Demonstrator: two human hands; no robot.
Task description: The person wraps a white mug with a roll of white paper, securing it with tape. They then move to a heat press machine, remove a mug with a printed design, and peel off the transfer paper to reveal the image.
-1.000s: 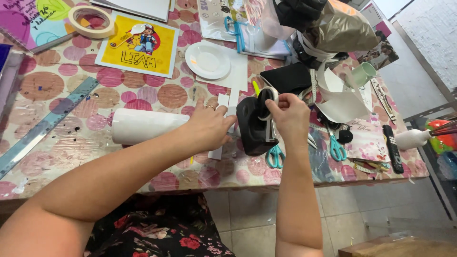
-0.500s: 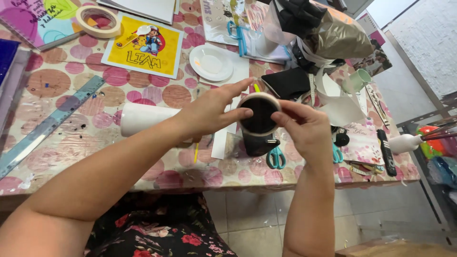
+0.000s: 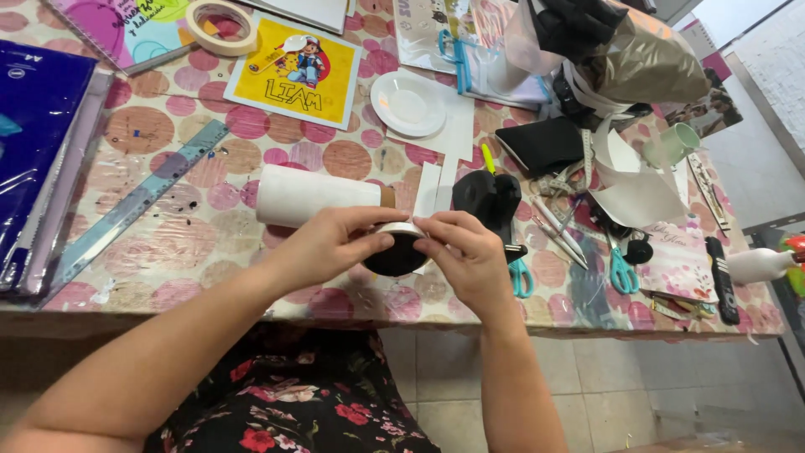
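Both hands hold a small black round piece with a pale rim [image 3: 396, 252] just above the table's near edge. My left hand [image 3: 323, 246] grips its left side, thumb on the rim. My right hand [image 3: 464, 254] pinches the right side. Behind my hands lies a white paper roll [image 3: 314, 195] on its side. A black tape dispenser [image 3: 488, 200] stands right of the roll, with white paper strips [image 3: 429, 189] beside it.
The table has a pink dotted cloth [image 3: 176, 243]. On it lie a clear ruler [image 3: 134, 205], a yellow cartoon card [image 3: 293, 71], a tape ring [image 3: 220, 25], a white plate [image 3: 408, 103], blue-handled scissors [image 3: 622, 270], and a blue folder [image 3: 38, 126] at left. Clutter fills the right side.
My hands have drawn the round piece toward me and lower, away from the tape dispenser. The left hand's fingers, spread before, now close around its side.
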